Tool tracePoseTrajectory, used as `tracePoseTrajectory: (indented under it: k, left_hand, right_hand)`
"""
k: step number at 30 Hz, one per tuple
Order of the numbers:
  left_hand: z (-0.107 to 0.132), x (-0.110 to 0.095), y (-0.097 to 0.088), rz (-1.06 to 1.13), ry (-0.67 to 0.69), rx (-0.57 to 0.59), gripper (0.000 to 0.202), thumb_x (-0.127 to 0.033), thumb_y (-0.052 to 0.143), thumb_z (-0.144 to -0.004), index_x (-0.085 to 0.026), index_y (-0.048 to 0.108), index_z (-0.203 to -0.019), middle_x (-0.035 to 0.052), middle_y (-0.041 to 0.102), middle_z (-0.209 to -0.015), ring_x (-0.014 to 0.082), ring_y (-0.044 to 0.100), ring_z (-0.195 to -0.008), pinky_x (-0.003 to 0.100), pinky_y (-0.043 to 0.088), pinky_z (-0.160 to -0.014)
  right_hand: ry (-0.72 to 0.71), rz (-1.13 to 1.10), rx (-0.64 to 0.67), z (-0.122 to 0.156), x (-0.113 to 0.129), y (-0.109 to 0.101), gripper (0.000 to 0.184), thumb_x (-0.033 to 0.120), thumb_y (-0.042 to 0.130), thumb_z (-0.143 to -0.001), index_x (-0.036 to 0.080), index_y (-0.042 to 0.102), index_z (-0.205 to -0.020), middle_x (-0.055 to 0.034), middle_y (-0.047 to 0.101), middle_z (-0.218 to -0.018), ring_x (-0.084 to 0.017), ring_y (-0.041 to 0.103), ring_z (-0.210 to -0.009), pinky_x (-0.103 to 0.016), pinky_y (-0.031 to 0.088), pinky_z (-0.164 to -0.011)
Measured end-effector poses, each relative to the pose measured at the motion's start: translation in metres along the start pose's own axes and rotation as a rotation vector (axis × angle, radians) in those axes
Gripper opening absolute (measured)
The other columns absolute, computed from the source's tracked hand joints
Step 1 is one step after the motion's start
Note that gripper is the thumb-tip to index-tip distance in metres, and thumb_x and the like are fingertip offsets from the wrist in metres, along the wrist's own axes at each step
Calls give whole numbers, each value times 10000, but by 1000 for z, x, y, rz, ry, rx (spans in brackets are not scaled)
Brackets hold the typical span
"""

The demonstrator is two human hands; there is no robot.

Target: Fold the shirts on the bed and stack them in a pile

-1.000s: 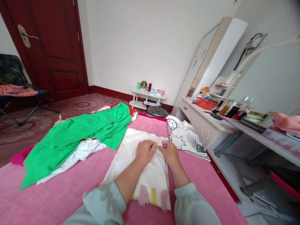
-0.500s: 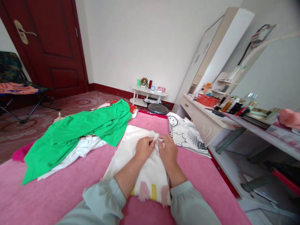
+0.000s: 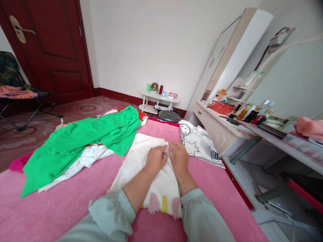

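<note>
A white cloth garment [image 3: 136,158] with pink tassels and yellow patches along its near edge lies folded flat on the pink bedspread [image 3: 212,198]. My left hand [image 3: 156,158] is closed on a gathered bit of the garment's upper right part, thumb and fingers pinched. Right beside it, my right hand [image 3: 178,157] grips the same fabric close to the garment's right edge. The two hands nearly meet over a small raised fold. My fingertips are partly hidden behind the knuckles.
At the left lies a heap with a green garment [image 3: 83,137] on top and a white one [image 3: 93,157] beneath. A white garment with black drawings [image 3: 202,144] rests to the right. Beyond stand a dressing table [image 3: 214,122] and a low white table [image 3: 161,98].
Both hands stay on the same spot of the white garment. The fingers of my right hand have come down flatter over the fold, and the raised bit of cloth shows less.
</note>
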State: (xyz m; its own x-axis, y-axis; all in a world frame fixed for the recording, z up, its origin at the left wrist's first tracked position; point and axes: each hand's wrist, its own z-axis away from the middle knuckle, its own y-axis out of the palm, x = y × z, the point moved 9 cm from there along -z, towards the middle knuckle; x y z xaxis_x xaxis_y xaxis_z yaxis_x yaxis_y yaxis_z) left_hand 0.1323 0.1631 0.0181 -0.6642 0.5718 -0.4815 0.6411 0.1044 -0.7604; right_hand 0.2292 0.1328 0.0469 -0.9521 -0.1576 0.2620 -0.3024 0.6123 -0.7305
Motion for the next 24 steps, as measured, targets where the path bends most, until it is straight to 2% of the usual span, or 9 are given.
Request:
tracePoseTrajectory:
  k: [6, 11, 13, 15, 17, 20, 24]
  left_hand:
    - [1, -1, 1, -20, 22, 15, 344, -163, 475, -780, -261, 663, -1051, 33, 620, -775, 187, 575, -706, 261, 421, -694]
    - [1, 2, -1, 26, -8, -3, 476, -144, 478, -762, -291, 605, -1196, 20, 633, -813, 180, 584, -734, 257, 432, -717]
    - [2, 4, -2, 38, -24, -9, 550, -143, 484, -758, -297, 538, -1283, 20, 646, -861, 182, 591, -763, 261, 438, -739]
    - [3, 6, -1, 41, -35, -10, 597, -145, 490, -757, -294, 487, -1335, 23, 651, -885, 184, 592, -770, 268, 443, -754]
    - [3, 7, 0, 42, -37, -10, 615, -146, 494, -755, -300, 470, -1349, 25, 651, -875, 186, 592, -759, 274, 446, -752]
    - [3, 8, 0, 46, -48, -16, 609, -151, 499, -755, -312, 480, -1341, 27, 652, -862, 189, 594, -743, 278, 450, -736]
    - [2, 9, 0, 77, -80, -20, 560, -150, 508, -744, -283, 550, -1286, 29, 671, -883, 180, 596, -737, 271, 456, -734]
  right_hand:
    - [19, -64, 44, -3, -4, -1, 259, 216, 402, -896, 202, 653, -962, -56, 639, -963, -202, 540, -926, -297, 402, -796]
    - [134, -278, 40, -5, -26, 4, 224, 226, 425, -851, 197, 644, -888, -39, 652, -913, -186, 570, -857, -288, 422, -752]
    - [232, -438, 26, -4, -39, 10, 184, 246, 469, -810, 189, 642, -825, -30, 657, -846, -181, 579, -806, -282, 434, -723]
    - [388, -647, 20, 0, -55, 21, 140, 262, 520, -757, 181, 634, -764, -8, 638, -711, -164, 573, -695, -259, 437, -634]
    - [617, -915, 35, 8, -70, 38, 117, 273, 568, -704, 177, 622, -742, 22, 583, -582, -127, 517, -536, -214, 364, -470]
    - [886, -1206, 39, 21, -79, 59, 164, 279, 623, -636, 170, 600, -756, 26, 597, -600, -77, 450, -426, -171, 220, -356]
    - [944, -1298, 16, 24, -80, 66, 239, 277, 678, -586, 174, 588, -782, 4, 653, -709, -85, 546, -490, -158, 334, -382]
